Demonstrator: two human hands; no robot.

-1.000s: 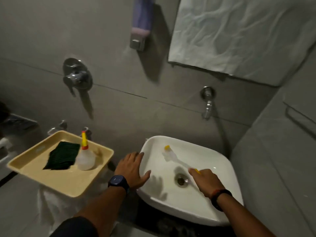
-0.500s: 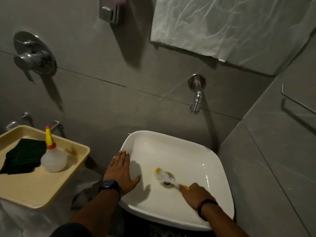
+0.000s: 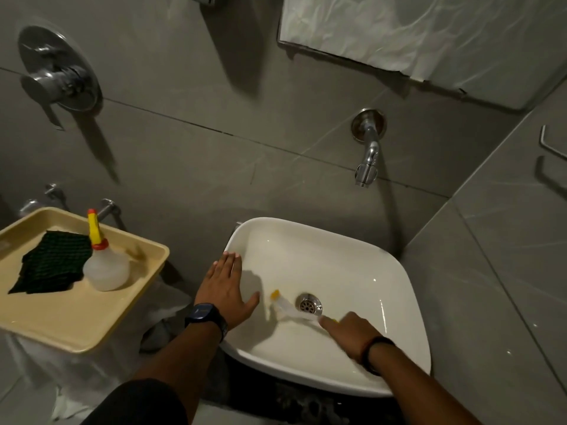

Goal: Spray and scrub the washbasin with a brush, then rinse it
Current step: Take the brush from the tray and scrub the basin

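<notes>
Scrubbing has moved from the washbasin (image 3: 346,265) far wall to near-left of the drain (image 3: 309,303); right hand (image 3: 349,334) grips the brush (image 3: 283,306), left hand (image 3: 225,291) braces the rim flat (rinse still pending).

A dark, square-faced smartwatch on a black strap (image 3: 205,314) circles the left wrist, a thin black band with a reddish edge (image 3: 376,348) the right, and a black short sleeve (image 3: 138,403) covers the left upper arm at 7 o'clock.
</notes>
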